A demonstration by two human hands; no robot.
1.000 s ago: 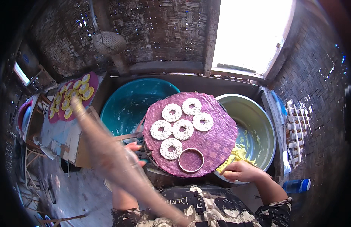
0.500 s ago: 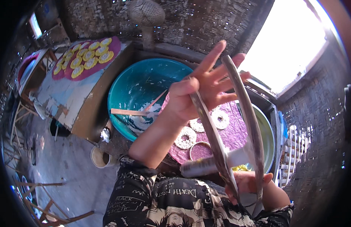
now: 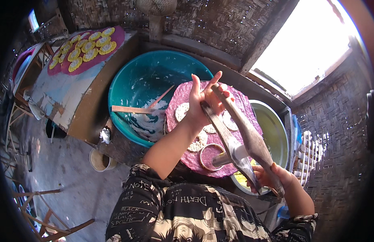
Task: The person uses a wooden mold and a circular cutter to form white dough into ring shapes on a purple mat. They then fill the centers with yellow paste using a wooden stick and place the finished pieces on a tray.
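Above the purple round mat [image 3: 179, 93], a wooden press [image 3: 255, 149] is held at a slant; it consists of two long bars and a cylinder set crosswise between and through them. Right hand [image 3: 277, 177], near the mat's lower right edge, has its thumb over one bar and its fingers about the lower ends. Left hand [image 3: 204, 100], over the upper part of the mat, is partly spread, thumb and index finger extended, with the upper bar ends against it; the bars cover part of this hand, so whether it grips firmly cannot be told.

On the mat lie white lacy rings [image 3: 198, 143], partly hidden by arm and press, and a thin hoop [image 3: 201, 158] near the lower edge, beside the cylinder's end.

Left of the mat stands a teal basin [image 3: 122, 84], streaked with white residue, a flat wooden stick [image 3: 134, 109] across its side. Right of and partly beneath the mat is a green basin [image 3: 277, 125] with yellow material [image 3: 240, 180]. Farther left of the mat, yellow-and-white rounds [image 3: 89, 46] rest on a table.
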